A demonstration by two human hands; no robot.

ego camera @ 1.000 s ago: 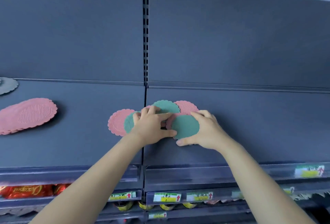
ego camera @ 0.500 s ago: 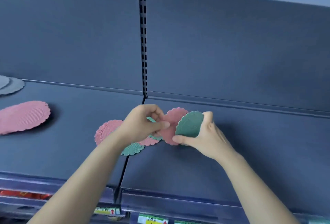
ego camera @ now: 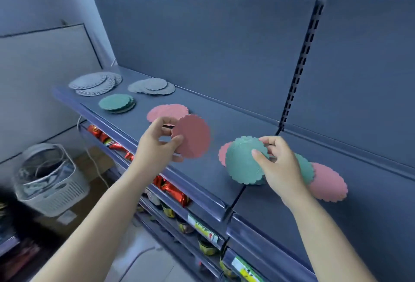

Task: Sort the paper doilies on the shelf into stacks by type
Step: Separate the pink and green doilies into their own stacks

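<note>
While four sorted stacks sit along the left stretch of the shelf (ego camera: 226,124), the job looks somewhat past halfway. At the far end lie the white lace doilies (ego camera: 94,82), with the grey scalloped doilies (ego camera: 152,86) beside them. A green stack (ego camera: 116,103) sits nearer the front edge, and a pink stack (ego camera: 167,111) is closest to the person.

The left hand (ego camera: 155,147) pinches a single pink doily (ego camera: 193,135) by its edge between thumb and fingers. It holds the doily upright in the air just in front of the pink stack, which is probably where it belongs. The right hand (ego camera: 280,167) grips a held green doily (ego camera: 242,160) between thumb and fingertips, tilted above the unsorted pile near the shelf's joint.

Little remains in that pile. A pink edge (ego camera: 223,153) peeks out behind the held green doily, a second green doily (ego camera: 305,169) is partly hidden under the right hand, and a flat pink doily (ego camera: 330,185) lies to the right. How many sheets lie beneath them cannot be told. Once both held pieces are placed, only those few need splitting between pink and green.
</note>
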